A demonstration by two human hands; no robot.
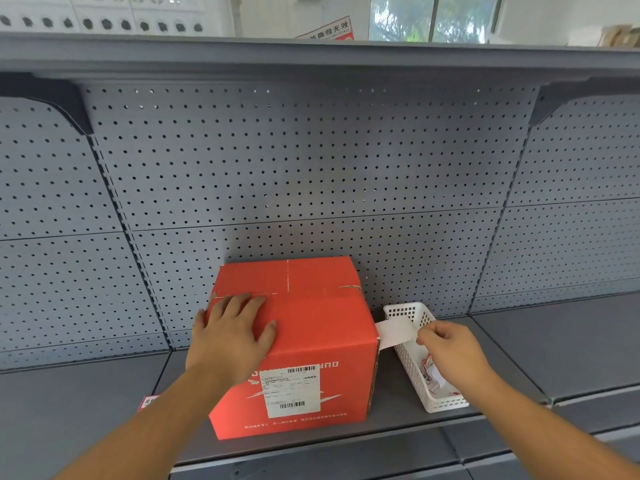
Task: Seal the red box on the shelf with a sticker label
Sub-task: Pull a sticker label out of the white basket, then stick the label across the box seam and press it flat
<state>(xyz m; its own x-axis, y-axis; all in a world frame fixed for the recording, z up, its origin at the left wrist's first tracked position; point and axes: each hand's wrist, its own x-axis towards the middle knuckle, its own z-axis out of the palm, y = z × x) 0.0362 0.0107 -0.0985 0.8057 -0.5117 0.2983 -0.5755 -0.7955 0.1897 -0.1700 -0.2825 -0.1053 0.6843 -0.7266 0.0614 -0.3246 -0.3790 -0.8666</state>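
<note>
Two hands share this job, and we take them from left to right. Our left hand [230, 332] lies flat with its fingers spread on the front top edge of the red box [294, 344], which stands on the grey shelf [450, 419] against the pegboard back. That hand grips nothing; it only presses down, and we judge that it should stay so, to stop the box sliding while the label goes on.

Just beyond the fingertips of that hand runs the seam [287, 273] where the top flaps meet, and the flaps look closed but not yet taped. To do the step well, the label must straddle that seam, half on each flap, so both are held.

Right of the box, our right hand [446, 351] pinches one end of a white sticker label [394, 330] between thumb and fingers. The free end of the strip reaches back toward the box's right corner; we cannot tell whether it touches the cardboard. Below and behind this hand sits a white basket [408, 311] with more labels in it.

We judge the strip should be kept taut and level while it crosses over, so it does not curl and stick to itself. Then one end goes down first, and we smooth it outward.
</note>
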